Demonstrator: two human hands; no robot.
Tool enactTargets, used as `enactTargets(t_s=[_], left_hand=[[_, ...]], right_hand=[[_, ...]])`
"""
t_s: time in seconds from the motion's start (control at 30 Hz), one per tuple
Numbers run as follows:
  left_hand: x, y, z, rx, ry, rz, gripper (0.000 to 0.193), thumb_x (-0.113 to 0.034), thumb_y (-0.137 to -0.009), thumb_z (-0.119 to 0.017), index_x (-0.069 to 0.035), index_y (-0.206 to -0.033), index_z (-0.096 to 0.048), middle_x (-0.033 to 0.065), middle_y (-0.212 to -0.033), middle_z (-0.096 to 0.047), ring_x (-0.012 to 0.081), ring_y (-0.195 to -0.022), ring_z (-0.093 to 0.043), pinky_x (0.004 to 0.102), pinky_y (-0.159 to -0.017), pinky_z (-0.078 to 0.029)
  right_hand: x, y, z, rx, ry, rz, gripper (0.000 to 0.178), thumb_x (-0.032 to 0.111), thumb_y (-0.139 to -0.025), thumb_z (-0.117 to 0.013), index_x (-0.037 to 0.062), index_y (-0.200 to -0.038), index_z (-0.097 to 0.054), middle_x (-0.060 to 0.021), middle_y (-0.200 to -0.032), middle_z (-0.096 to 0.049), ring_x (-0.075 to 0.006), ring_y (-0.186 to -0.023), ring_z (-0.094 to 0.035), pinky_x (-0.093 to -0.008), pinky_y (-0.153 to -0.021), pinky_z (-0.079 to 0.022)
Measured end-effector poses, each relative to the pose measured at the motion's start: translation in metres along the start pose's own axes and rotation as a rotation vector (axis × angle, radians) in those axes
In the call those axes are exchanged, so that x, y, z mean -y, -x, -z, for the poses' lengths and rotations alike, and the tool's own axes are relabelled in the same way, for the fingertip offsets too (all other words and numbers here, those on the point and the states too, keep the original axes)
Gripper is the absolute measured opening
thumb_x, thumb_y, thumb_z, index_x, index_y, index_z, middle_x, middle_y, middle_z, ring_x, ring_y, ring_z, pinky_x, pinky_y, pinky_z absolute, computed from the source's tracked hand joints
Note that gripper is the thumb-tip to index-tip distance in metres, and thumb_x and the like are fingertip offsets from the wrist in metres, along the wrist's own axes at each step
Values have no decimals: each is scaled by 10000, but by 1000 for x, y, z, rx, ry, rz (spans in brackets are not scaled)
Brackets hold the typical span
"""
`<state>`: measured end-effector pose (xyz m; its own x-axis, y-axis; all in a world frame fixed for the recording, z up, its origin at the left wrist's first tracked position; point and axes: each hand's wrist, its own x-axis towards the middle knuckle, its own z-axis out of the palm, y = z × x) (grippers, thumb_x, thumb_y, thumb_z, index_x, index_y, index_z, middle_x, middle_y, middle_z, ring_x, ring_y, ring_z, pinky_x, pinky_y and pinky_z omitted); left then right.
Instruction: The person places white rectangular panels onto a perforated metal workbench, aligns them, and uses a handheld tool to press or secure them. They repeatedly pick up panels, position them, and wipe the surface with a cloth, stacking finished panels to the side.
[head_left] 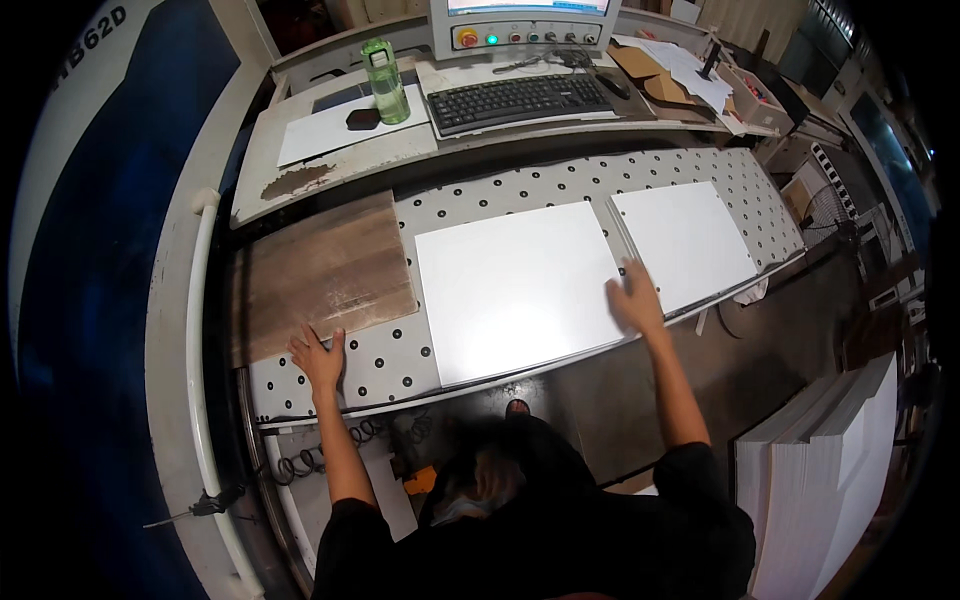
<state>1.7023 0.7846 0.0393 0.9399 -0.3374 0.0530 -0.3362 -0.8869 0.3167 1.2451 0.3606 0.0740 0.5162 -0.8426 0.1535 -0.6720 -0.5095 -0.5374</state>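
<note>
My left hand (316, 358) rests with spread fingers at the near edge of a brown wood-grain board (325, 265), holding nothing. The board lies at the left end of a light table (480, 190) dotted with black round inserts. Right of it lies a white rectangular panel (520, 290), its near edge along the table's front edge. My right hand (637, 298) is at this panel's right edge, a little blurred, thumb apart from the stretched fingers; contact is unclear. A second white panel (685, 245) lies further right, with a thin strip along its left side.
Behind the table, a shelf (335, 165) bears a green bottle (386, 85), a black keyboard (520, 103), a mouse (613, 85) and papers. A control panel (525, 35) stands above. At left is a machine housing with a white rail (197, 350); stacked panels (815, 480) stand lower right.
</note>
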Motion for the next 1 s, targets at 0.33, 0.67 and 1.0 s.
enactTargets(t_s=[0.33, 0.67, 1.0], left_hand=[[53, -64, 8, 73, -74, -45, 1012, -763, -852, -598, -122, -1596, -353, 388, -1609, -193, 535, -1505, -190, 566, -1233, -168], [128, -97, 32, 78, -21, -8, 1080, -801, -787, -632, -116, -1584, -382, 378, -1608, -219, 513, -1506, -221, 562, -1223, -214], [171, -114, 46, 28, 201, -10, 992, -649, -764, -769, -67, -1514, -482, 287, -1526, -454, 424, -1455, -386, 464, -1209, -297]], right_hand=[[56, 35, -25, -182, 59, 24, 696, 314, -888, -705, -66, -1433, -498, -369, -1462, -439, -503, -1358, -433, -542, -1125, -367], [90, 46, -42, -217, 217, -23, 684, 355, -885, -684, -39, -1421, -530, -294, -1481, -453, -485, -1341, -399, -576, -1108, -325], [179, 36, -91, -139, 110, 20, 677, 323, -873, -689, -53, -1415, -538, -349, -1450, -462, -490, -1330, -415, -576, -1108, -325]])
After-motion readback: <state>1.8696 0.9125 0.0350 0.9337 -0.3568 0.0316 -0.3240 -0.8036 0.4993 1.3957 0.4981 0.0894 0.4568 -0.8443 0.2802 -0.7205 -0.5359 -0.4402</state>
